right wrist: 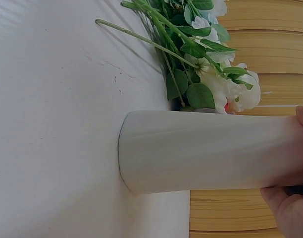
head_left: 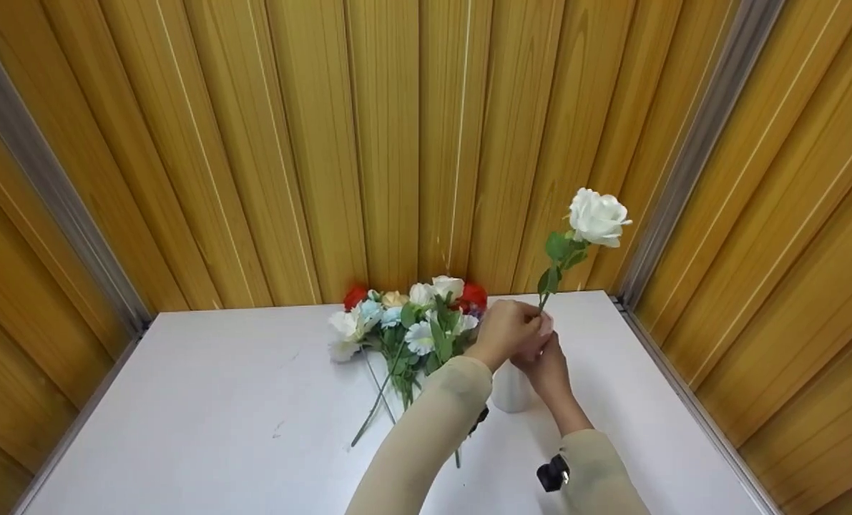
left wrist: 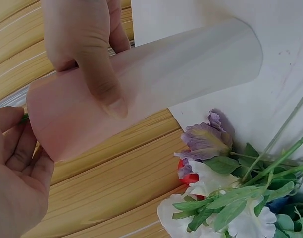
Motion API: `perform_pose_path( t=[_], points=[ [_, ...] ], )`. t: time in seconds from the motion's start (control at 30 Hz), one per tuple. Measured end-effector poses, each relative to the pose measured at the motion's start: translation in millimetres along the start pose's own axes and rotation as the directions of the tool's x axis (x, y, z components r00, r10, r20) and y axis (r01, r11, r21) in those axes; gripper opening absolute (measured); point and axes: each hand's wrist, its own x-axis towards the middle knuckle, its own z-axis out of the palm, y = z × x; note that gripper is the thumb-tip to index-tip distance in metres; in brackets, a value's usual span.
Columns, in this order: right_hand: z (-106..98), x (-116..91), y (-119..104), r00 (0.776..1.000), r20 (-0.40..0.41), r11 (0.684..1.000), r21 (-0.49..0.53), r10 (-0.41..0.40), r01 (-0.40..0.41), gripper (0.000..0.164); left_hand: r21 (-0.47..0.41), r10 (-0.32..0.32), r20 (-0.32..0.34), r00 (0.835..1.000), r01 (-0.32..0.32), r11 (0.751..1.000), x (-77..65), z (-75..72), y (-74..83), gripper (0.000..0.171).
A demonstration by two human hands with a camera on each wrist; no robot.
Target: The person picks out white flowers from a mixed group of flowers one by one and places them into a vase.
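A white rose [head_left: 599, 217] on a green leafy stem rises above the mouth of a vase [head_left: 511, 390]. Its stem is pinched by my left hand [head_left: 506, 330], whose fingertips are right at the vase's rim, as the left wrist view also shows. My right hand [head_left: 549, 368] grips the upper part of the vase, thumb across its side [left wrist: 99, 82]. The tall, smooth vase shades from white at the base to pink at the mouth and stands upright on the table. In the right wrist view the vase [right wrist: 206, 151] fills the middle. The stem's lower end is hidden.
Left of the vase, a heap of artificial flowers [head_left: 420, 336] in white, blue, red and cream lies on the white table [head_left: 240, 400], stems toward me. A purple flower [left wrist: 206, 139] lies nearest the vase. Wood-look panels [head_left: 383, 143] wall the table's back and sides.
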Motion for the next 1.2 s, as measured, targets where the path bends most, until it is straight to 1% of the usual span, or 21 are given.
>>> perform_pose_path(
  t=[0.1, 0.23, 0.33, 0.47, 0.53, 0.7, 0.77, 0.83, 0.87, 0.93, 0.97, 1.03, 1.1, 1.13, 1.2],
  points=[
    [0.4, 0.4, -0.3, 1.000, 0.014, 1.000, 0.009, -0.001, 0.000, 0.071, 0.026, -0.010, 0.013, 1.000, 0.010, 1.000, 0.8, -0.9, 1.2, 0.020],
    [0.2, 0.3, -0.8, 1.000, 0.024, 1.000, 0.009, -0.007, 0.006, 0.075, 0.100, -0.007, 0.040, 0.999, 0.003, 0.995, 2.3, -2.3, 3.6, 0.019],
    [0.1, -0.2, -1.5, 1.000, 0.018, 1.000, 0.005, -0.013, 0.013, 0.075, 0.154, 0.003, 0.061, 0.998, -0.012, 0.988, 3.3, -3.1, 5.6, 0.019],
    [0.3, -1.0, -2.6, 0.999, 0.000, 0.999, 0.007, -0.032, 0.032, 0.072, 0.214, -0.003, 0.087, 0.996, -0.016, 0.977, 4.2, -3.3, 8.5, 0.019],
    [0.9, -1.2, -2.4, 0.998, -0.017, 0.998, 0.015, -0.059, 0.059, 0.072, 0.262, -0.006, 0.099, 0.995, -0.021, 0.965, 4.8, -3.3, 10.3, 0.019],
    [2.5, -2.2, -0.7, 0.990, -0.053, 0.990, 0.046, -0.127, 0.130, 0.073, 0.362, -0.035, 0.132, 0.991, -0.016, 0.932, 6.9, -2.9, 16.1, 0.021],
    [3.0, -2.2, 0.1, 0.988, -0.060, 0.987, 0.056, -0.145, 0.148, 0.073, 0.382, -0.053, 0.146, 0.988, -0.007, 0.924, 7.7, -2.9, 18.3, 0.021],
    [3.2, -2.2, 0.2, 0.986, -0.069, 0.986, 0.051, -0.155, 0.158, 0.072, 0.405, -0.059, 0.162, 0.985, -0.012, 0.914, 8.4, -3.1, 20.4, 0.020],
    [3.4, -2.0, 0.3, 0.987, -0.066, 0.987, 0.067, -0.144, 0.149, 0.071, 0.406, -0.065, 0.171, 0.983, -0.011, 0.914, 8.7, -3.0, 21.0, 0.020],
    [3.7, -1.8, -0.1, 0.994, -0.038, 0.977, 0.186, -0.099, 0.105, 0.068, 0.406, -0.074, 0.186, 0.980, -0.008, 0.914, 9.1, -2.5, 22.0, 0.019],
    [3.7, -1.6, -0.1, 0.996, -0.029, 0.972, 0.220, -0.079, 0.084, 0.067, 0.402, -0.077, 0.191, 0.979, -0.006, 0.916, 9.1, -2.2, 22.3, 0.018],
    [3.7, -1.3, 0.2, 0.999, -0.016, 0.967, 0.250, -0.043, 0.045, 0.066, 0.385, -0.086, 0.191, 0.978, 0.006, 0.923, 9.0, -1.3, 22.5, 0.017],
    [3.3, -1.6, 0.0, 0.999, -0.011, 0.969, 0.243, -0.030, 0.032, 0.066, 0.358, -0.095, 0.180, 0.979, 0.024, 0.933, 8.9, -0.8, 22.5, 0.017],
    [3.1, -1.5, 0.6, 0.999, -0.020, 0.981, 0.187, -0.039, 0.042, 0.067, 0.344, -0.100, 0.175, 0.979, 0.034, 0.938, 8.7, -0.6, 22.4, 0.016],
    [2.8, -1.7, 1.1, 0.997, -0.038, 0.992, 0.101, -0.066, 0.070, 0.069, 0.329, -0.099, 0.161, 0.982, 0.041, 0.943, 8.6, -0.1, 22.2, 0.015]
  ],
)
